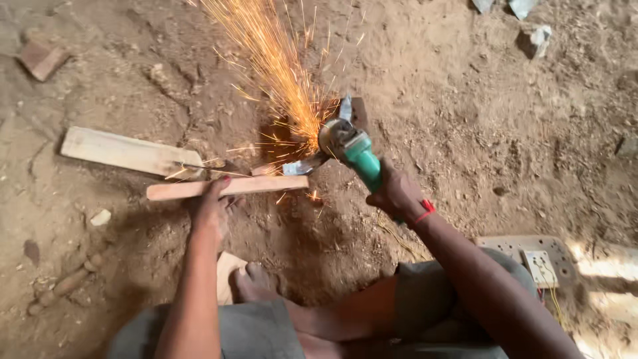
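Nearest you, a bare foot (256, 282) rests on the dirt, with a socket board (539, 266) near right. Your left hand (211, 206) presses down on a reddish wooden strip (229, 187), fingers spread flat over it. Your right hand (397, 194) is clamped round the green angle grinder (352, 147), whose disc meets a small metal piece (302, 164) just beyond the strip. That piece looks stiff, sharp and likely hot; hold it only through the wood. Sparks (279, 66) fly far. A pale plank (126, 153) lies left.
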